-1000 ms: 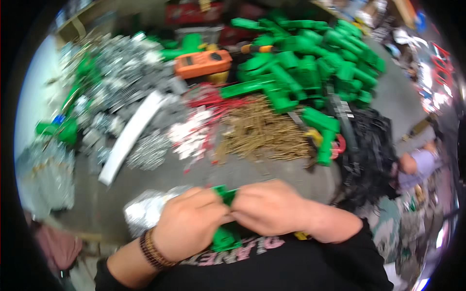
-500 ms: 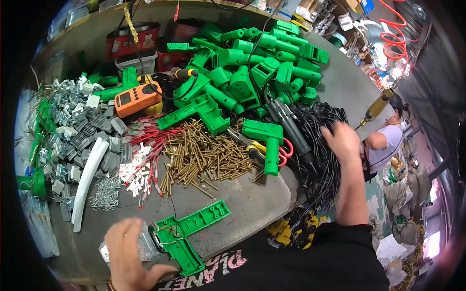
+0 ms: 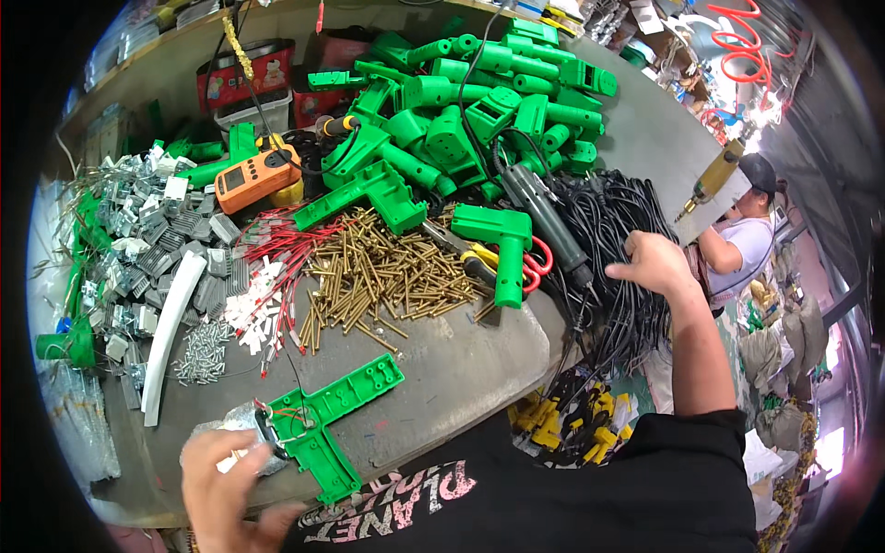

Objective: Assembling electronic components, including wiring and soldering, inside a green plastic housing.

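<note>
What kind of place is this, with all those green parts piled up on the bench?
Most likely a small assembly workshop for handheld electric tools. The workbench holds a heap of green plastic housings, a pile of brass screws and a bundle of black power cords.

Bare desk (image 3: 461,369) lies open just below the brass screw pile (image 3: 387,276); green housings (image 3: 479,101) crowd behind it, black cables (image 3: 618,240) to its right.

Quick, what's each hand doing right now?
Left hand: closed on the green plastic pistol-shaped housing half.
Right hand: open, fingers on the black cable bundle.
</note>
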Demonstrator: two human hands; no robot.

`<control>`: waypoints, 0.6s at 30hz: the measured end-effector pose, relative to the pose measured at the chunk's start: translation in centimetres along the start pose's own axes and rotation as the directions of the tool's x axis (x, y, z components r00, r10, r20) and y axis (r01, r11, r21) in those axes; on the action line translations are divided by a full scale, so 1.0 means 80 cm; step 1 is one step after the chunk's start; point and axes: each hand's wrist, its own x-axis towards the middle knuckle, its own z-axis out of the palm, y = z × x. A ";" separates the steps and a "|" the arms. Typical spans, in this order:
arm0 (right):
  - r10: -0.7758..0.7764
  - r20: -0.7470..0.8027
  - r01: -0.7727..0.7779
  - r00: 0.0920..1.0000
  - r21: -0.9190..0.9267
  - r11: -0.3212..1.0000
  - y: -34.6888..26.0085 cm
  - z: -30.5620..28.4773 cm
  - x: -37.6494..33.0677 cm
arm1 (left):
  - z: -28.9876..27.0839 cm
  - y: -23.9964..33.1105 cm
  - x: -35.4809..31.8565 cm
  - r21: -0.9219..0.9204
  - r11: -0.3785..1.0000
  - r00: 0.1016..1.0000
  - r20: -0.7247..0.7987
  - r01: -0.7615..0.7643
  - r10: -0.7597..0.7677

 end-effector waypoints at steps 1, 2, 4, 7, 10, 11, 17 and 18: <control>0.046 -0.049 -0.041 0.998 0.098 0.994 0.003 -0.011 -0.001 | 0.003 0.005 0.001 -0.039 0.997 0.996 0.046 -0.071 0.073; 0.096 -0.095 -0.076 0.991 0.198 0.977 0.007 -0.018 -0.005 | 0.006 0.010 0.003 -0.081 0.987 0.985 0.089 -0.140 0.147; 0.113 -0.343 0.063 0.933 0.462 0.884 0.030 -0.031 -0.013 | 0.018 0.026 0.010 -0.048 0.971 0.972 -0.011 -0.235 0.235; 0.091 -0.217 -0.048 0.972 0.196 0.979 -0.012 -0.016 -0.022 | 0.027 0.033 0.012 -0.064 0.948 0.943 0.098 -0.312 0.317; 0.067 -0.012 -0.065 0.998 0.140 0.988 -0.001 0.000 -0.022 | 0.039 0.042 0.016 -0.147 0.921 0.918 0.124 -0.360 0.378; 0.125 -0.110 -0.090 0.986 0.279 0.956 0.012 -0.002 -0.020 | 0.041 0.047 0.019 -0.133 0.922 0.918 0.114 -0.365 0.380; 0.103 -0.172 -0.094 0.980 0.063 0.994 -0.017 0.024 -0.028 | 0.044 0.062 0.014 -0.127 0.931 0.914 0.184 -0.342 0.361; 0.099 -0.173 -0.089 0.980 0.064 0.994 -0.014 0.023 -0.027 | 0.046 0.065 0.014 -0.123 0.933 0.916 0.183 -0.339 0.358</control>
